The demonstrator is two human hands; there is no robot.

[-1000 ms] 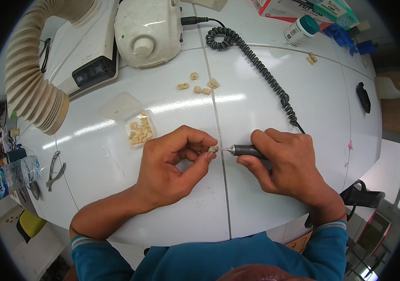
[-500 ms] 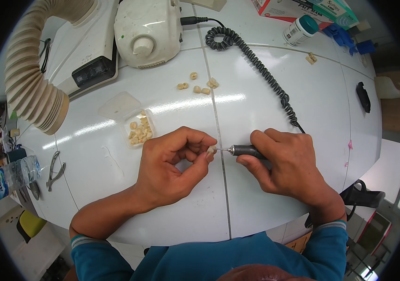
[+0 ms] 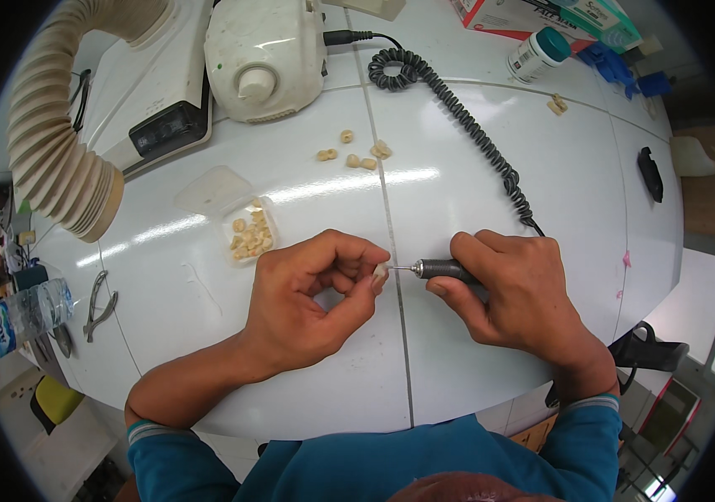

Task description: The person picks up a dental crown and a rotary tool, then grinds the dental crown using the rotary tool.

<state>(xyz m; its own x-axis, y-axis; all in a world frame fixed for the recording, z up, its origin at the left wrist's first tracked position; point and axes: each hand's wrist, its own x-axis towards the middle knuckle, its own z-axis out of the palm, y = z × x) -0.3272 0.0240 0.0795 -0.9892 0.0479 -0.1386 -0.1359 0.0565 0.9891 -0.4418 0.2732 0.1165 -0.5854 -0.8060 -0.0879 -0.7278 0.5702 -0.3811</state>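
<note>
Between the thumb and fingertips of my left hand point(image 3: 311, 301) is a small whitish dental crown point(image 3: 381, 269), partly covered by the fingers. My right hand point(image 3: 512, 293) is closed round a dark rotary handpiece point(image 3: 445, 268) with a silver nose. Its thin bur point(image 3: 401, 268) points left and meets the crown's right side, or nearly so; I cannot tell if they touch. A black coiled cord point(image 3: 474, 121) runs from behind the right hand to a cream control unit point(image 3: 263, 63) at the back. Left of my left hand stands a clear box point(image 3: 270, 219) holding several cream tooth pieces point(image 3: 250, 238).
Several loose tooth pieces point(image 3: 354, 161) lie beyond my hands on the white table point(image 3: 491, 368). A ribbed suction hose point(image 3: 64, 159) curves down at the left. Pliers point(image 3: 100, 307) and a plastic bottle point(image 3: 27, 314) lie nearer. A teal-capped jar point(image 3: 539, 55) stands far right.
The crown has turned slightly in my left fingertips. Both hands have barely shifted, and the handpiece stays at the crown.
</note>
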